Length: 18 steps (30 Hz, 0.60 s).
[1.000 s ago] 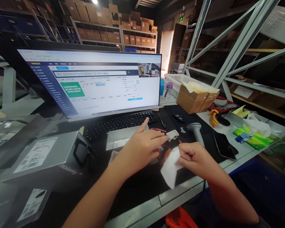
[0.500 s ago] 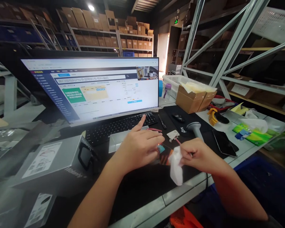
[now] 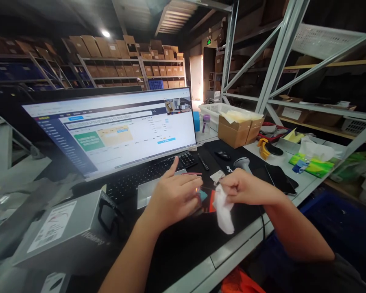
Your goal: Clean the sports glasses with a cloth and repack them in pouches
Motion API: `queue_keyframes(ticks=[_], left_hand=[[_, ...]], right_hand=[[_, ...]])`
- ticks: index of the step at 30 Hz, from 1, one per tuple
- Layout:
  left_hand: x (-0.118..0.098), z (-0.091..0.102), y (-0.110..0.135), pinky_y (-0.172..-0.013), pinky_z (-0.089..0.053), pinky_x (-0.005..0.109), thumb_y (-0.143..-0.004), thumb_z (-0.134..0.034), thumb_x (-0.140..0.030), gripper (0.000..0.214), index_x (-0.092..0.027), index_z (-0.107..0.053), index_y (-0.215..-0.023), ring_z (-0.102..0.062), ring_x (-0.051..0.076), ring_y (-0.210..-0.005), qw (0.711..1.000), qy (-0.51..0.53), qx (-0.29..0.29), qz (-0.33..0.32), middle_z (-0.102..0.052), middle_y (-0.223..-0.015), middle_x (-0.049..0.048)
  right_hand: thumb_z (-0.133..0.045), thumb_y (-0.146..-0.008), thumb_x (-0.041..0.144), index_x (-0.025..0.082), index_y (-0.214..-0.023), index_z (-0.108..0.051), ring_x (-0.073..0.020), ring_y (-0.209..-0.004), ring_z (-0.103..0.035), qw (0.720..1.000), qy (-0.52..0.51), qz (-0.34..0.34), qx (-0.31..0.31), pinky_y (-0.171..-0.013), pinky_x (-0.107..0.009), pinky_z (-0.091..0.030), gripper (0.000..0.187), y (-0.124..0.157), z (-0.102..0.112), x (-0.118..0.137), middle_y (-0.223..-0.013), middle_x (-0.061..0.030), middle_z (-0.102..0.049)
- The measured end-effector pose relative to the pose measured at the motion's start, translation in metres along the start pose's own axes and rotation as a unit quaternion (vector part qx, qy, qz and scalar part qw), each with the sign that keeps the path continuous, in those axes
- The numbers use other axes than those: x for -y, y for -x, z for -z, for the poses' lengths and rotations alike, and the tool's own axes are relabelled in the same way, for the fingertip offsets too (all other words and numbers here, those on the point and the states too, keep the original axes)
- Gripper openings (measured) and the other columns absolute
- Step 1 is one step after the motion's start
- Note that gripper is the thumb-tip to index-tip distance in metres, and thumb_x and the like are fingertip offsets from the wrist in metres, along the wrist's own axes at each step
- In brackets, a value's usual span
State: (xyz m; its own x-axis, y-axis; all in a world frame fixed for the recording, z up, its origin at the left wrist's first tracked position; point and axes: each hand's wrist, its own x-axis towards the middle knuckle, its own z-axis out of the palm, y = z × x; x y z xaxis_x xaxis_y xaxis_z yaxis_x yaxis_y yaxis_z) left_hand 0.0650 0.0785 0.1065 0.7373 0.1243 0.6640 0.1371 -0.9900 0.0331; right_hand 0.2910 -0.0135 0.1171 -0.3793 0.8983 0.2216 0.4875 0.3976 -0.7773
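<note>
- While the right hand [image 3: 240, 187] curls its fingers into a closed pinch, a soft white sheet [image 3: 224, 215] hangs from that grip, its loose end drooping toward the near edge.
- Left hand [image 3: 173, 197]: thumb raised, fingers part-extended and angled right over the mat; whether they grip anything underneath is hidden.
- Between the hands, a glossy dark piece with an orange-red stripe [image 3: 212, 201] shows in part, with a teal piece [image 3: 203, 195] by the left fingertips. For handling the sheet around these, a shorter, bunched grip would likely give better control than the trailing end.
- Light, flat pressure from the left fingers would best steady whatever lies beneath them; squeezing could bend or smear it.
- Just beyond the right fingers lies a crumpled scrap [image 3: 217, 176]; beyond the left hand, a pink strip [image 3: 191, 173] and a shallow tray [image 3: 144, 194]. Short strokes should avoid snagging these.
- Farther out, the keyboard [image 3: 131, 179] lies on the far side, so the left thumb should stay off its keys. At right, the right wrist needs care beside the scanner [image 3: 242, 163] and phone [image 3: 279, 179] on the tabletop [image 3: 225, 254].
</note>
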Motion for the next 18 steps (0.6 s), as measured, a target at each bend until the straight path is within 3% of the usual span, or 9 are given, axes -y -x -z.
queue_keyframes(ticks=[3,7,10,13,15,18], left_hand=[[0.001,0.003,-0.001,-0.127,-0.017,0.057,-0.079,-0.059,-0.01,0.032,-0.021,-0.068,-0.107,-0.074,0.017,-0.093,0.999,0.039,-0.023,0.015,-0.077,-0.105,0.0022],[0.0,-0.002,-0.001,-0.127,-0.018,0.059,-0.075,-0.057,-0.008,0.038,-0.02,-0.07,-0.109,-0.074,0.016,-0.084,0.997,0.06,-0.014,0.047,-0.078,-0.099,0.0015],[0.003,0.0,0.001,-0.127,-0.016,0.059,-0.075,-0.057,-0.008,0.041,-0.021,-0.07,-0.111,-0.073,0.017,-0.089,0.996,0.056,-0.011,0.073,-0.077,-0.102,0.0012],[0.006,0.005,0.004,-0.126,-0.02,0.06,-0.076,-0.058,-0.01,0.041,-0.022,-0.069,-0.113,-0.073,0.019,-0.095,0.993,0.047,-0.036,0.1,-0.077,-0.107,0.0016],[0.008,0.007,0.006,-0.124,-0.023,0.063,-0.076,-0.059,-0.011,0.039,-0.021,-0.07,-0.112,-0.073,0.02,-0.095,0.991,0.046,-0.056,0.112,-0.077,-0.107,0.0018],[0.008,0.008,0.007,-0.123,-0.024,0.066,-0.076,-0.059,-0.012,0.037,-0.022,-0.07,-0.111,-0.073,0.021,-0.097,0.988,0.051,-0.066,0.127,-0.077,-0.108,0.0016]], right_hand=[[-0.067,-0.074,0.017,0.022,-0.057,-0.026,-0.006,-0.053,-0.023,0.995,-0.092,-0.003,0.03,-0.048,-0.02,-0.021,0.045,0.008,0.02,-0.007,-0.057,0.0093,-0.026],[-0.08,-0.068,0.029,0.022,-0.056,-0.027,-0.0049,-0.05,-0.02,0.982,-0.179,-0.044,-0.041,-0.046,-0.02,-0.02,0.056,0.008,0.018,-0.016,-0.054,0.0109,-0.024],[-0.085,-0.066,0.039,0.022,-0.059,-0.027,-0.0056,-0.048,-0.028,0.935,-0.272,-0.043,-0.223,-0.045,-0.02,-0.024,0.06,0.006,0.012,-0.026,-0.054,0.0103,-0.031],[-0.085,-0.07,0.04,0.022,-0.066,-0.032,-0.0069,-0.049,-0.036,0.843,-0.308,-0.009,-0.442,-0.046,-0.019,-0.03,0.055,0.013,0.007,-0.037,-0.058,0.0095,-0.038],[-0.084,-0.073,0.038,0.022,-0.074,-0.04,-0.0077,-0.051,-0.041,0.799,-0.306,-0.001,-0.517,-0.048,-0.018,-0.035,0.047,0.023,0.002,-0.043,-0.062,0.0089,-0.044],[-0.082,-0.077,0.041,0.025,-0.098,-0.048,-0.0108,-0.055,-0.052,0.768,-0.301,-0.013,-0.565,-0.049,-0.02,-0.042,0.043,0.038,-0.01,-0.047,-0.073,0.0065,-0.056]])
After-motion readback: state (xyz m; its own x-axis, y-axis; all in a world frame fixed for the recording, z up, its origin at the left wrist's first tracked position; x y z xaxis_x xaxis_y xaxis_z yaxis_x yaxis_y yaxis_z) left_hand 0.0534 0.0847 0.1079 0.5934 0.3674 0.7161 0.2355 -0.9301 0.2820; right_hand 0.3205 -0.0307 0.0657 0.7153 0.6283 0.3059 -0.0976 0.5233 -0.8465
